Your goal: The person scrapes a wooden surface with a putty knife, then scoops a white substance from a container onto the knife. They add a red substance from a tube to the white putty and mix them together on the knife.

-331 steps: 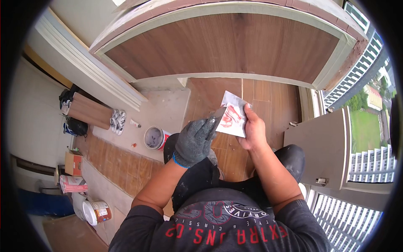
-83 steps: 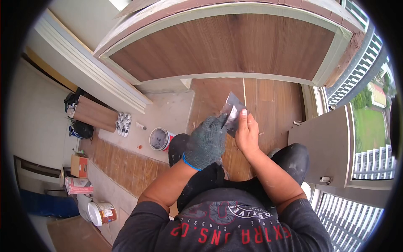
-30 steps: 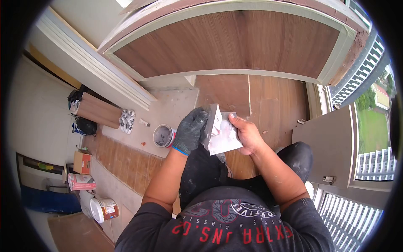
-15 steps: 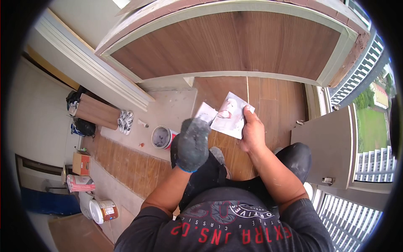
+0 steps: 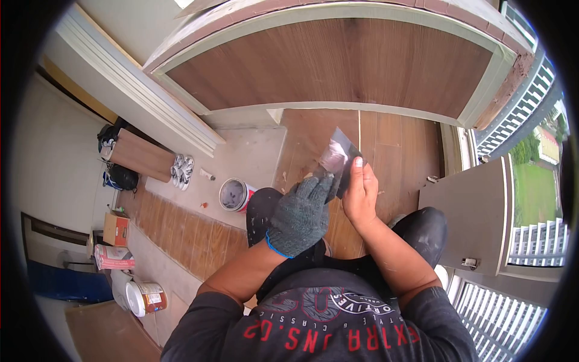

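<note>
My right hand (image 5: 360,196) is bare and closed round the edge of a flat metal plate (image 5: 351,154), thumb along its near side. The plate is tilted, and a lump of pale pinkish putty (image 5: 333,158) lies on it. My left hand (image 5: 300,214), in a dark grey knit glove with a blue cuff, is closed right beside the plate. It grips a putty knife, whose blade is mostly hidden behind the gloved fingers and the putty.
A bucket of grey paste (image 5: 234,195) stands on the floor by my left knee. Ahead is a wood panel (image 5: 338,66) edged with tape. At left lie shoes (image 5: 182,172), a board (image 5: 143,155), a carton (image 5: 116,229) and a white tub (image 5: 145,298). An open cabinet door (image 5: 464,211) stands right.
My gloved left hand has moved right and closer to the plate, and its putty knife blade has gone from plain view. The plate has tipped to a steeper angle in my right hand.
</note>
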`<state>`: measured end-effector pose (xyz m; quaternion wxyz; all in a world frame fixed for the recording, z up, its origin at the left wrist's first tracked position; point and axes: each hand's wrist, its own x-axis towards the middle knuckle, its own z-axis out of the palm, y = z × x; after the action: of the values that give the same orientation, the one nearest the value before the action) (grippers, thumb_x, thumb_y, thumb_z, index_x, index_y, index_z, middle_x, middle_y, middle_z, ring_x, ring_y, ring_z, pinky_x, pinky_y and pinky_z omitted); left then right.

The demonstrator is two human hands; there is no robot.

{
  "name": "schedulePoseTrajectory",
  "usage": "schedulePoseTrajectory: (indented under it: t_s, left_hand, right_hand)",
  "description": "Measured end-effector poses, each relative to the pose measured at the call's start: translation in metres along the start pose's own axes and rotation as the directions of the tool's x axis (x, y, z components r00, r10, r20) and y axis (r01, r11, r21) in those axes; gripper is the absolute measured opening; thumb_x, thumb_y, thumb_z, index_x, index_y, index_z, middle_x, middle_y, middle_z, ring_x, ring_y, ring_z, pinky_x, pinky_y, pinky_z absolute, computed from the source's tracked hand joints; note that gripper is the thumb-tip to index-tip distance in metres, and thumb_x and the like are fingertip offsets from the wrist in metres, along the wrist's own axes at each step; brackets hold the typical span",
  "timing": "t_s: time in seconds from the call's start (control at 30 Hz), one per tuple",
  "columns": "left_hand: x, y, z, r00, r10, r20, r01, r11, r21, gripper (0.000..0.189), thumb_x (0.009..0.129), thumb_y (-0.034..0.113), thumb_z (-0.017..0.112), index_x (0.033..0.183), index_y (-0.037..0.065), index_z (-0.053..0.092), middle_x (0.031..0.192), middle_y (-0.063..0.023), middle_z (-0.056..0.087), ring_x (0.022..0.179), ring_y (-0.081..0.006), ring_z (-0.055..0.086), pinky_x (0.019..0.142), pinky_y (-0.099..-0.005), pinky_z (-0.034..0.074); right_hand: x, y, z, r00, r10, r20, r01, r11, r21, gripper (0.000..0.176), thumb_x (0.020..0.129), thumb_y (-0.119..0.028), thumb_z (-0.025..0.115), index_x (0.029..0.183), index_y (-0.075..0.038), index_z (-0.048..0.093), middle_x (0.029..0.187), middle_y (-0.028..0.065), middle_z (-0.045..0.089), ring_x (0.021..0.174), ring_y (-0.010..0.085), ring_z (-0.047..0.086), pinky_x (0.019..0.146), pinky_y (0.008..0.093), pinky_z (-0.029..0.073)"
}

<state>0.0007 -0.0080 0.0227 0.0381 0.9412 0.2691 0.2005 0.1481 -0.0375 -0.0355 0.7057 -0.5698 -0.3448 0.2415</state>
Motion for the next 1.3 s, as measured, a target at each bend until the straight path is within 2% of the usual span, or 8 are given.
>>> schedulePoseTrajectory:
  t_s: [0.2, 0.3, 0.4, 0.5, 0.8, 0.9, 1.2, 1.3]
  left_hand:
    - [0.012, -0.002, -0.010, 0.992, -0.066, 0.108, 0.059, 0.996, 0.067, 0.037, 0.081, 0.007, 0.060, 0.116, -0.004, 0.062, 0.104, -0.0181, 0.064, 0.095, -0.0331, 0.062, 0.080, -0.0416, 0.054]
    - [0.014, -0.015, -0.007, 0.993, 0.119, -0.012, -0.117, 0.987, 0.111, 0.037, 0.081, 0.007, 0.060, 0.116, -0.003, 0.062, 0.101, -0.0173, 0.063, 0.093, -0.0328, 0.062, 0.077, -0.0410, 0.054]
    - [0.015, -0.010, -0.005, 0.997, -0.034, 0.067, 0.028, 0.996, 0.085, 0.039, 0.081, 0.007, 0.060, 0.118, -0.004, 0.061, 0.102, -0.0167, 0.064, 0.094, -0.0316, 0.062, 0.078, -0.0399, 0.054]
    - [0.018, -0.014, -0.009, 0.984, 0.176, 0.002, -0.173, 0.966, 0.192, 0.043, 0.081, 0.007, 0.060, 0.122, -0.004, 0.059, 0.101, -0.0169, 0.063, 0.093, -0.0317, 0.061, 0.077, -0.0397, 0.054]
    - [0.021, -0.013, -0.003, 0.986, -0.029, 0.163, 0.000, 0.984, 0.177, 0.042, 0.084, 0.010, 0.060, 0.124, -0.003, 0.058, 0.104, -0.0166, 0.065, 0.099, -0.0311, 0.062, 0.080, -0.0382, 0.054]
    - [0.018, -0.016, -0.001, 0.984, 0.172, 0.055, -0.179, 0.972, 0.151, 0.042, 0.083, 0.008, 0.058, 0.123, -0.003, 0.058, 0.099, -0.0161, 0.064, 0.094, -0.0321, 0.061, 0.078, -0.0394, 0.054]
    - [0.025, -0.019, -0.006, 0.990, -0.098, 0.097, 0.085, 0.988, 0.130, 0.039, 0.084, 0.008, 0.059, 0.121, -0.003, 0.059, 0.093, -0.0173, 0.063, 0.092, -0.0340, 0.063, 0.075, -0.0421, 0.054]
    - [0.016, -0.007, 0.000, 0.999, 0.006, 0.046, -0.003, 0.998, -0.064, 0.042, 0.082, 0.007, 0.059, 0.122, -0.004, 0.058, 0.092, -0.0174, 0.063, 0.091, -0.0340, 0.063, 0.074, -0.0414, 0.054]
  right_hand:
    - [-0.005, 0.001, -0.004, 0.999, -0.023, -0.035, 0.021, 0.998, -0.067, 0.046, 0.108, -0.036, 0.038, 0.091, 0.001, 0.059, 0.064, 0.0036, 0.052, 0.057, 0.0132, 0.047, 0.053, 0.0327, 0.038]
    - [0.000, 0.001, -0.005, 0.999, -0.037, -0.013, 0.036, 0.997, -0.069, 0.047, 0.108, -0.036, 0.038, 0.092, 0.002, 0.060, 0.065, 0.0059, 0.054, 0.060, 0.0163, 0.049, 0.057, 0.0348, 0.041]
    - [-0.001, -0.006, -0.001, 0.999, -0.040, -0.014, 0.040, 0.999, -0.026, 0.049, 0.108, -0.036, 0.037, 0.093, 0.003, 0.061, 0.065, 0.0081, 0.054, 0.060, 0.0188, 0.050, 0.058, 0.0358, 0.041]
    - [0.005, 0.005, -0.005, 1.000, -0.029, -0.003, 0.029, 0.991, -0.128, 0.047, 0.108, -0.035, 0.037, 0.097, 0.004, 0.062, 0.068, 0.0110, 0.057, 0.062, 0.0206, 0.051, 0.059, 0.0358, 0.042]
    - [0.001, 0.002, 0.001, 0.991, -0.125, -0.050, 0.116, 0.981, -0.153, 0.045, 0.108, -0.032, 0.039, 0.083, 0.001, 0.055, 0.066, 0.0172, 0.058, 0.061, 0.0333, 0.056, 0.058, 0.0434, 0.042]
    - [0.006, 0.005, -0.004, 0.999, -0.024, -0.022, 0.018, 0.978, -0.209, 0.045, 0.108, -0.032, 0.039, 0.083, 0.002, 0.055, 0.067, 0.0185, 0.059, 0.061, 0.0354, 0.057, 0.058, 0.0438, 0.043]
    - [0.001, -0.001, 0.001, 0.997, -0.069, -0.024, 0.063, 0.979, -0.192, 0.046, 0.108, -0.033, 0.040, 0.082, 0.003, 0.053, 0.067, 0.0181, 0.060, 0.060, 0.0322, 0.058, 0.058, 0.0421, 0.044]
    - [0.006, -0.002, 0.003, 0.997, -0.071, -0.018, 0.067, 0.982, -0.179, 0.050, 0.108, -0.037, 0.039, 0.081, 0.003, 0.054, 0.065, 0.0148, 0.057, 0.060, 0.0261, 0.054, 0.058, 0.0402, 0.043]
